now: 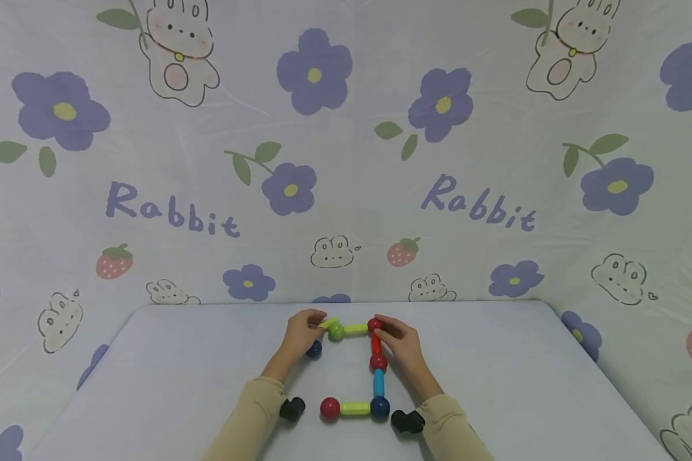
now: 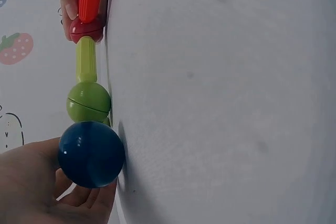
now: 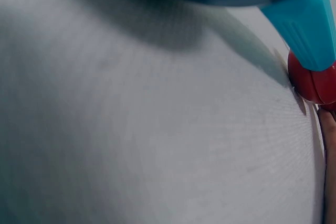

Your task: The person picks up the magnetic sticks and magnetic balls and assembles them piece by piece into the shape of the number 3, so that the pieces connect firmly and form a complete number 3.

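Note:
A chain of toy balls and rods lies on the white table. My left hand (image 1: 302, 333) pinches a yellow-green rod (image 1: 328, 323) beside the green ball (image 1: 336, 331). Near that hand sits a dark blue ball (image 1: 314, 349), which hides part of the fingers in the left wrist view. With thumb and fingers, my right hand (image 1: 403, 342) grips the far red ball (image 1: 375, 326). Another yellow-green rod (image 1: 355, 329) joins the green ball to it. From there a red rod (image 1: 376, 345) runs to a second red ball (image 1: 378, 362).
Towards the front, a light blue rod (image 1: 378, 384) leads to a dark blue ball (image 1: 380, 408). A yellow-green rod (image 1: 355, 408) connects that ball to a red ball (image 1: 330, 408). Behind the table (image 1: 484, 371) hangs a rabbit-and-flower cloth (image 1: 357, 128).

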### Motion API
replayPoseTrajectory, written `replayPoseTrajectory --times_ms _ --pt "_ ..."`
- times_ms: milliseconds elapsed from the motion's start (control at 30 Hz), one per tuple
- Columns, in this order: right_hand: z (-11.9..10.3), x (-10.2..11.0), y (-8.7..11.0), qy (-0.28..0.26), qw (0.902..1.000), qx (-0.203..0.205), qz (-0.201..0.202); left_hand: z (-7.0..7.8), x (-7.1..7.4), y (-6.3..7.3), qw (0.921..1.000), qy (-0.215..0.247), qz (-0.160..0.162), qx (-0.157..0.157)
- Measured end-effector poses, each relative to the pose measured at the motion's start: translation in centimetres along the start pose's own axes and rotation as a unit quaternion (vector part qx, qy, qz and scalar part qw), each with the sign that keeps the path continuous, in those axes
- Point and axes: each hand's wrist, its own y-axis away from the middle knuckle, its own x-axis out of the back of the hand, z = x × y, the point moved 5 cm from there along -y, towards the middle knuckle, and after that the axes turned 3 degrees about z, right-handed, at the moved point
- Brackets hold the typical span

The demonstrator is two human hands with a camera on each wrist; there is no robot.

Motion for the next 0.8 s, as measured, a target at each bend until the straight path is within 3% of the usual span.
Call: replayPoseTrajectory --times_ms 267,467,800 --pt "0.0 0.0 0.0 0.001 1.0000 0.001 0.000 -0.4 0.1 -0.2 0.9998 -0.020 -0.003 0.010" --pt "-0.1 -0.1 0.0 0.000 1.0000 0.001 -0.003 -0.7 0.6 0.0 0.9994 -0.018 0.017 0.023" --pt "-0.4 0.0 0.2 -0.001 1.0000 -0.005 -0.004 -0.6 1.4 0.5 0.9987 -0.001 0.050 0.003"
